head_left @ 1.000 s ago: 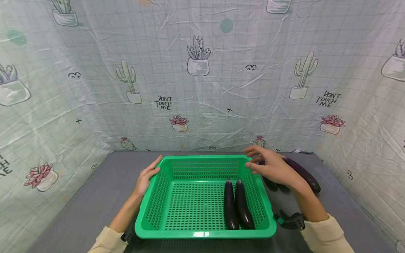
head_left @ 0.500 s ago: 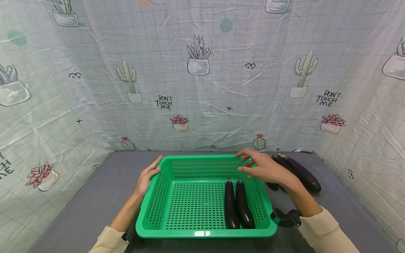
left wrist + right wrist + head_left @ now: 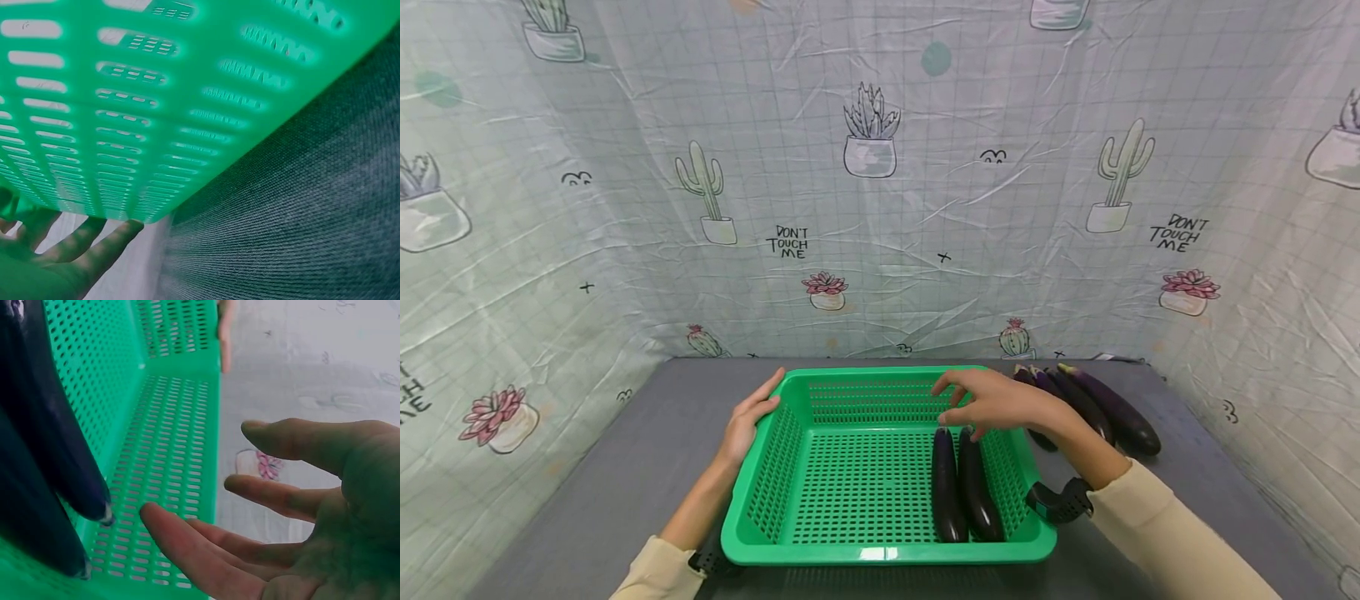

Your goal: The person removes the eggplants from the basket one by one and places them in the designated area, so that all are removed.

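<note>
A green basket (image 3: 887, 556) stands on the grey table, with two dark eggplants (image 3: 947, 492) (image 3: 979, 492) lying side by side in its right part. My left hand (image 3: 747, 427) rests on the basket's left rim near the far corner; in the left wrist view its fingers (image 3: 94, 250) lie along the outer wall. Over the basket's right side hovers my right hand (image 3: 1000, 402), fingers spread and slightly bent, above the stem ends of the two eggplants. Nothing is between its fingers, as the right wrist view shows the bare palm (image 3: 325, 531).
Several more eggplants (image 3: 1116, 412) lie on the table (image 3: 617, 467) right of the basket, partly behind my right forearm. A patterned cloth (image 3: 910, 217) hangs behind the table and along both sides.
My right hand has moved left and slightly down, from the basket's right rim to over its inside, uncovering more of the eggplants outside. My left hand and the basket have barely moved.
</note>
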Demonstrator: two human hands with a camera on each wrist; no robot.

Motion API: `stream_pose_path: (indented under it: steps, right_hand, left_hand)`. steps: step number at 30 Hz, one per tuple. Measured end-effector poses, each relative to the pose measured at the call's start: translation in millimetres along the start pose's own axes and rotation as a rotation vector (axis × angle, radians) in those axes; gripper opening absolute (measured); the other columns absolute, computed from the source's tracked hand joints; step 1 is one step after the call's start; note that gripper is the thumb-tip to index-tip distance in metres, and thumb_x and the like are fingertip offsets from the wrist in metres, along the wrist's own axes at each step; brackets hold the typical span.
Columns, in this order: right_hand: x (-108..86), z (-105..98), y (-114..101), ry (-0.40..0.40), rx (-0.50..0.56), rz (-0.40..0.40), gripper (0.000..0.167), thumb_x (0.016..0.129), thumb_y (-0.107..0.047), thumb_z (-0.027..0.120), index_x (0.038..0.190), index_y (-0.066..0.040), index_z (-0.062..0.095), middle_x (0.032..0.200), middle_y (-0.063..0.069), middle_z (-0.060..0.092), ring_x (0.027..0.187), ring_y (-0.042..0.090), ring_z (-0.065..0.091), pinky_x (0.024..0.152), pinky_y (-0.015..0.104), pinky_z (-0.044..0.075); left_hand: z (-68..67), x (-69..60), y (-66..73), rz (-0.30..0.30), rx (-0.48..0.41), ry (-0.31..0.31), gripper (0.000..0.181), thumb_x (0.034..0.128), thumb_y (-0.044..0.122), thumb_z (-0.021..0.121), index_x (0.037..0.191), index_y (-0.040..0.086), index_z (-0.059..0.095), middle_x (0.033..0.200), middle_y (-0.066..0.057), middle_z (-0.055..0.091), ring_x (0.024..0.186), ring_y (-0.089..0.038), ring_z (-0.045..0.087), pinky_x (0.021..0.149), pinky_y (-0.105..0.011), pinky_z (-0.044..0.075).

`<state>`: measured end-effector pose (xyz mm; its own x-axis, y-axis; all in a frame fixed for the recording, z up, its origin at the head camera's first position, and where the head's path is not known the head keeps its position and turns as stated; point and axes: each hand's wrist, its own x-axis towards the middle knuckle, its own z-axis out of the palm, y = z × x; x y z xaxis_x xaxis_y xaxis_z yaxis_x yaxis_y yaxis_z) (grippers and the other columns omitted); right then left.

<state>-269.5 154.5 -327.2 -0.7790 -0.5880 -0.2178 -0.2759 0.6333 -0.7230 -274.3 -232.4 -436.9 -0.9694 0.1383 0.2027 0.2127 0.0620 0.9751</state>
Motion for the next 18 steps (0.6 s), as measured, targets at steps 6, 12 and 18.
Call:
stream_pose_path:
  steps: [6, 12, 18]
  right_hand:
    - [12.8, 5, -2, -0.074, 0.005, 0.061, 0.048, 0.101, -0.021, 0.069, 0.143, -0.004, 0.055, 0.125, 0.021, 0.064, 0.099, 0.032, 0.072, 0.078, 0.044, 0.065]
    - [20.7, 10, -2, -0.14, 0.032, 0.142, 0.047, 0.101, -0.02, 0.069, 0.143, -0.005, 0.055, 0.124, 0.018, 0.065, 0.108, 0.035, 0.069, 0.076, 0.043, 0.065]
    - [26.4, 13, -2, -0.197, 0.047, 0.224, 0.046, 0.101, -0.022, 0.069, 0.142, -0.006, 0.056, 0.141, 0.021, 0.054, 0.102, 0.033, 0.072, 0.073, 0.044, 0.066]
  left_hand:
    - [0.6, 0.1, 0.2, 0.017, 0.022, 0.005, 0.056, 0.1115, 0.016, 0.04, 0.162, -0.003, 0.025, 0.172, -0.022, 0.015, 0.161, -0.038, 0.008, 0.105, -0.002, 0.035]
    - [1.3, 0.5, 0.6, 0.019, 0.01, -0.002, 0.056, 0.1116, 0.017, 0.039, 0.163, -0.002, 0.025, 0.172, -0.022, 0.015, 0.161, -0.038, 0.009, 0.104, -0.003, 0.036]
    - [0.4, -0.4, 0.0, 0.014, 0.019, 0.001, 0.056, 0.1117, 0.017, 0.039, 0.163, -0.002, 0.024, 0.172, -0.021, 0.015, 0.16, -0.039, 0.009, 0.105, -0.002, 0.036]
